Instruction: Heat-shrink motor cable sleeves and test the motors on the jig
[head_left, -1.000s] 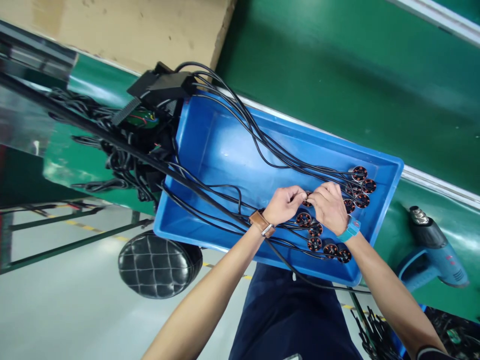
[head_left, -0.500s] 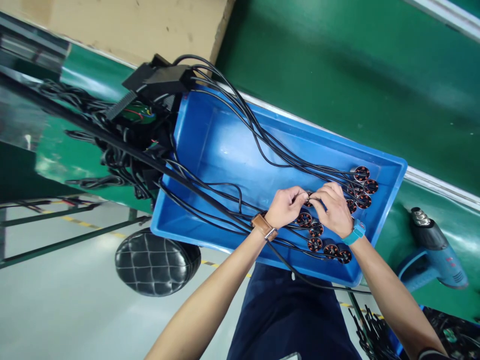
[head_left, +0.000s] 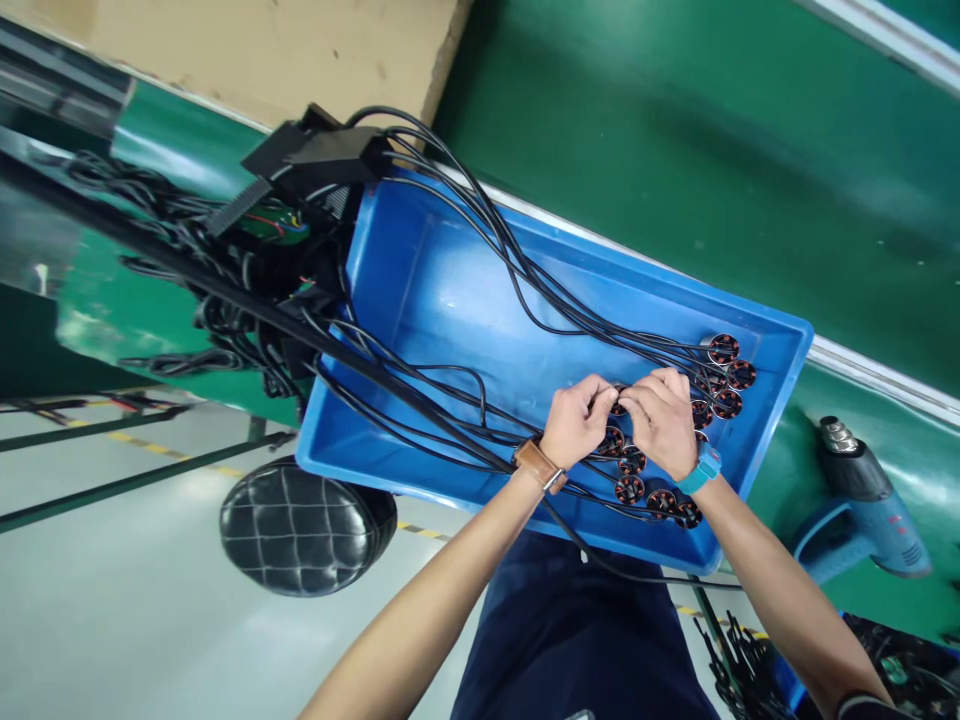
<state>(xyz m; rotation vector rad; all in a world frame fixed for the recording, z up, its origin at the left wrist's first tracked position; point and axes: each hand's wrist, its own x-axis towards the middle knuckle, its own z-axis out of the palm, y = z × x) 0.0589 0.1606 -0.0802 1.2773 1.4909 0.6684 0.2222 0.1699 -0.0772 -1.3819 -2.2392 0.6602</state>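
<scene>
My left hand (head_left: 576,418) and my right hand (head_left: 663,422) meet above the right half of a blue plastic bin (head_left: 480,290). Thumb and fingers are pinched together on both, with the fingertips nearly touching. What they pinch is small and mostly hidden, and a dark round part shows just behind the fingertips. Several small round motors (head_left: 629,489) with copper-coloured windings lie around my hands in the bin. Others (head_left: 724,349) sit grouped beyond my right hand. Black cables (head_left: 540,285) run from the motors leftward across the bin, some passing beneath my left wrist.
Black housings (head_left: 330,158) and tangled cords (head_left: 232,320) lie at the bin's left end. A blue heat gun (head_left: 874,510) rests on the green bench to the right. A cardboard box (head_left: 247,60) is at the back left; a black padded stool (head_left: 304,525) stands below.
My fingertips have drawn closer together, and my left wrist has shifted slightly right. Both hands remain at the same spot over the bin.
</scene>
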